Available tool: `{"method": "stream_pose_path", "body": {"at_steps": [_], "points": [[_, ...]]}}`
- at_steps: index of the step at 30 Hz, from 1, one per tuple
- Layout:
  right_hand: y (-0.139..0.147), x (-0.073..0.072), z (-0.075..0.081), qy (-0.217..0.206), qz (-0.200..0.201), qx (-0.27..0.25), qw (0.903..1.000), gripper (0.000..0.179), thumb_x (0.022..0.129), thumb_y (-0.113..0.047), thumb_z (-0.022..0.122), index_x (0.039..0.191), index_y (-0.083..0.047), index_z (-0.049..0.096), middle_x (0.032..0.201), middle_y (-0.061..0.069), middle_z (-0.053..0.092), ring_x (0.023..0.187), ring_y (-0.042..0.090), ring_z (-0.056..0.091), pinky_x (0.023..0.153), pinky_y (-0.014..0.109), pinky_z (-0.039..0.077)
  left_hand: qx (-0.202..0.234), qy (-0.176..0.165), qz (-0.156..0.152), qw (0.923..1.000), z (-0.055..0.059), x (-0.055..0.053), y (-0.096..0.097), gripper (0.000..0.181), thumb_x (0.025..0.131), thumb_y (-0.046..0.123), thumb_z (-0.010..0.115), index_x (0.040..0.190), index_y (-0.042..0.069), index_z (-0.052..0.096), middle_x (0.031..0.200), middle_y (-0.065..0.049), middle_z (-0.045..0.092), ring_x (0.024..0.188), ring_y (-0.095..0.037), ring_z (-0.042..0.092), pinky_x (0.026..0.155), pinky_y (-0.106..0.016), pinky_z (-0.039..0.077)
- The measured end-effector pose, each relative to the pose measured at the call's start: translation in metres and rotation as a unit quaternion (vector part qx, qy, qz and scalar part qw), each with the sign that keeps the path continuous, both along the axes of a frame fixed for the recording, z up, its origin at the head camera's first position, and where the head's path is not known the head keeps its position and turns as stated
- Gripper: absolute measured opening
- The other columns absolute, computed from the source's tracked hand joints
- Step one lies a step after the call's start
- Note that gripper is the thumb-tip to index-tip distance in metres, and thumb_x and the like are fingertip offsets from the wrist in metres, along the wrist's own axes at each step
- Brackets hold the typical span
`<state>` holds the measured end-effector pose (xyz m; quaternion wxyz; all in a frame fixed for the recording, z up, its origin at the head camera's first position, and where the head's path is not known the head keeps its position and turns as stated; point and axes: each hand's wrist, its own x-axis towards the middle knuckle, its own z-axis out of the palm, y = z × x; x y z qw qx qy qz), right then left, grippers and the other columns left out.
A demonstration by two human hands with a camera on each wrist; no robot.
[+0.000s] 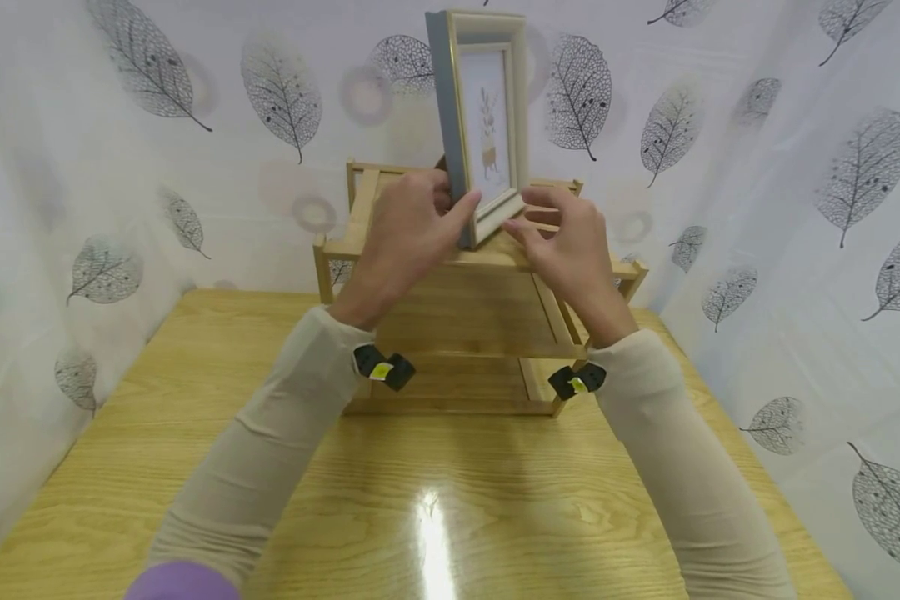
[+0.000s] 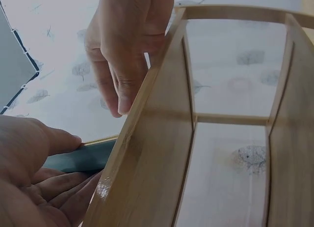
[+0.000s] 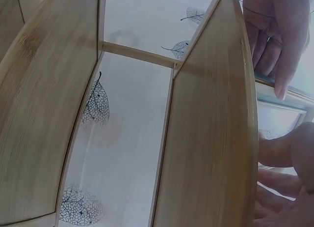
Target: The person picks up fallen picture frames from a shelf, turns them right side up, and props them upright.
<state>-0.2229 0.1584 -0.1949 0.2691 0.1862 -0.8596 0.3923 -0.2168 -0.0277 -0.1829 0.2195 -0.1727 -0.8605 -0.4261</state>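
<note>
A picture frame (image 1: 521, 108) with a cream front, blue-grey side and small plant print stands upright on the top shelf of a wooden rack (image 1: 495, 312). On its lower left side, my left hand (image 1: 412, 221) grips the edge, thumb in front and fingers behind. The left wrist view shows that left hand (image 2: 34, 163) pinching the frame's blue-green side (image 2: 83, 157). At the lower right corner is my right hand (image 1: 566, 237), thumb and fingers apart and bent loosely. Whether its fingertips touch the frame is unclear. In the right wrist view the right hand (image 3: 289, 163) partly covers the frame.
The rack has lower shelves and stands at the back of a wooden table (image 1: 285, 467). Behind and beside it hangs a white curtain (image 1: 225, 183) with leaf prints. A purple rounded thing (image 1: 183, 582) shows at the bottom left.
</note>
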Motion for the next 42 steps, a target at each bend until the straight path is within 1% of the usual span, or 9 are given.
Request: {"method": "stream_pose_path", "body": {"at_steps": [6, 9, 14, 18, 25, 29, 34, 37, 42], "points": [[0.002, -0.001, 0.002, -0.043, -0.008, -0.014, 0.999, 0.052, 0.085, -0.013, 0.071, 0.131, -0.001, 0.052, 0.134, 0.012, 0.053, 0.117, 0.027, 0.056, 0.09, 0.026, 0.051, 0.002, -0.019, -0.014, 0.9997, 0.002, 0.002, -0.005, 0.037, 0.094, 0.032, 0.058, 0.12, 0.006, 0.062, 0.11, -0.005, 0.069, 0.09, -0.006, 0.066, 0.071, -0.013, 0.052], [0.003, -0.002, 0.003, -0.057, -0.018, -0.014, 0.9981, 0.055, 0.085, -0.016, 0.071, 0.133, -0.002, 0.05, 0.138, 0.011, 0.05, 0.122, 0.028, 0.052, 0.095, 0.029, 0.048, 0.008, -0.028, -0.025, 0.9993, 0.002, 0.002, -0.008, 0.036, 0.095, 0.031, 0.057, 0.122, 0.007, 0.061, 0.112, -0.005, 0.068, 0.093, -0.006, 0.066, 0.073, -0.013, 0.052], [0.004, -0.003, 0.005, -0.091, -0.028, -0.016, 0.9954, 0.063, 0.085, -0.02, 0.071, 0.139, -0.004, 0.042, 0.144, 0.011, 0.042, 0.128, 0.028, 0.046, 0.101, 0.033, 0.044, 0.006, -0.03, -0.033, 0.999, 0.003, 0.002, -0.012, 0.035, 0.095, 0.03, 0.057, 0.122, 0.007, 0.062, 0.112, -0.004, 0.068, 0.093, -0.006, 0.065, 0.075, -0.013, 0.051], [0.004, -0.002, 0.006, -0.115, -0.039, -0.014, 0.9925, 0.068, 0.087, -0.023, 0.069, 0.144, -0.005, 0.036, 0.148, 0.01, 0.036, 0.131, 0.025, 0.042, 0.104, 0.033, 0.041, -0.011, -0.028, -0.03, 0.9991, 0.004, 0.003, -0.015, 0.034, 0.095, 0.031, 0.056, 0.12, 0.008, 0.063, 0.111, -0.003, 0.069, 0.093, -0.005, 0.065, 0.075, -0.012, 0.05], [0.004, -0.002, 0.007, -0.133, -0.054, -0.001, 0.9896, 0.07, 0.088, -0.026, 0.067, 0.145, -0.006, 0.033, 0.15, 0.009, 0.033, 0.133, 0.025, 0.04, 0.105, 0.034, 0.04, -0.024, -0.035, -0.037, 0.9984, 0.004, 0.004, -0.021, 0.034, 0.096, 0.033, 0.054, 0.119, 0.009, 0.063, 0.112, -0.003, 0.068, 0.094, -0.006, 0.065, 0.076, -0.012, 0.05], [0.004, -0.003, 0.007, -0.142, -0.059, 0.005, 0.9882, 0.07, 0.088, -0.027, 0.066, 0.146, -0.008, 0.032, 0.15, 0.009, 0.032, 0.133, 0.025, 0.039, 0.105, 0.033, 0.04, -0.028, -0.041, -0.038, 0.998, 0.003, 0.004, -0.023, 0.034, 0.097, 0.034, 0.052, 0.118, 0.009, 0.062, 0.112, -0.002, 0.068, 0.092, -0.005, 0.065, 0.076, -0.013, 0.05], [0.004, -0.004, 0.008, -0.155, -0.057, 0.002, 0.9862, 0.069, 0.089, -0.029, 0.065, 0.146, -0.009, 0.031, 0.15, 0.011, 0.033, 0.13, 0.025, 0.044, 0.102, 0.034, 0.043, -0.032, -0.045, -0.038, 0.9977, 0.003, 0.002, -0.024, 0.034, 0.097, 0.034, 0.051, 0.117, 0.009, 0.062, 0.113, -0.002, 0.068, 0.094, -0.006, 0.064, 0.079, -0.014, 0.05], [0.004, -0.006, 0.008, -0.157, -0.049, -0.007, 0.9863, 0.064, 0.089, -0.027, 0.065, 0.144, -0.008, 0.036, 0.146, 0.012, 0.039, 0.127, 0.025, 0.047, 0.1, 0.033, 0.045, -0.029, -0.047, -0.044, 0.9975, 0.002, 0.001, -0.025, 0.033, 0.098, 0.034, 0.05, 0.116, 0.009, 0.062, 0.112, -0.002, 0.068, 0.092, -0.004, 0.064, 0.078, -0.015, 0.05], [0.005, -0.007, 0.008, -0.15, -0.053, -0.003, 0.9873, 0.053, 0.09, -0.024, 0.065, 0.137, -0.008, 0.045, 0.136, 0.011, 0.052, 0.119, 0.023, 0.055, 0.096, 0.03, 0.048, -0.024, -0.05, -0.054, 0.997, 0.002, 0.001, -0.027, 0.032, 0.099, 0.033, 0.049, 0.114, 0.008, 0.061, 0.112, -0.002, 0.067, 0.09, -0.005, 0.063, 0.077, -0.017, 0.051]]}}
